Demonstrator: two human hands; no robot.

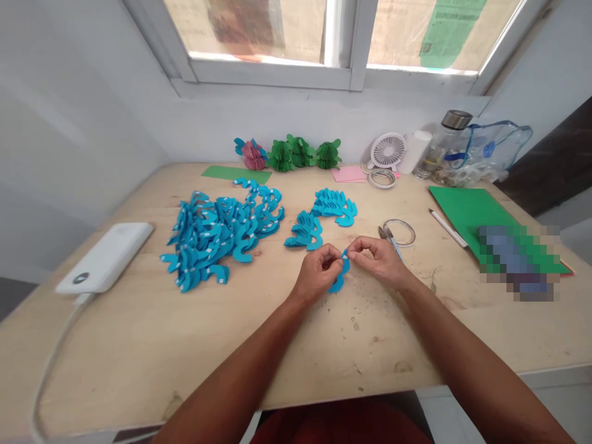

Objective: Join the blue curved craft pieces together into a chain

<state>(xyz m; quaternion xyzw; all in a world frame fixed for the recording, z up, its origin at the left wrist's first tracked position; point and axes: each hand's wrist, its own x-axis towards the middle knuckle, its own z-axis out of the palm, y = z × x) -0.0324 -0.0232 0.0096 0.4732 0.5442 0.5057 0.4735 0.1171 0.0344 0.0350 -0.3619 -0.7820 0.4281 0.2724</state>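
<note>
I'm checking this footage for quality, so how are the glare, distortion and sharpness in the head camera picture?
Head view: glare whitens strips along the bottom of the window; head view: the window's sides lean apart upward, suggesting wide-angle distortion; head view: pixelation hides something on the green sheet; head view: the blue paper piece in the left hand looks slightly soft.

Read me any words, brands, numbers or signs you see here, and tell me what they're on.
Nothing is readable.
Paper at the right window pane: printed lines, too blurred to read.
Clear plastic pouch: blue mark, too small to make out.
White power bank: dark oval, no legible characters.
</note>
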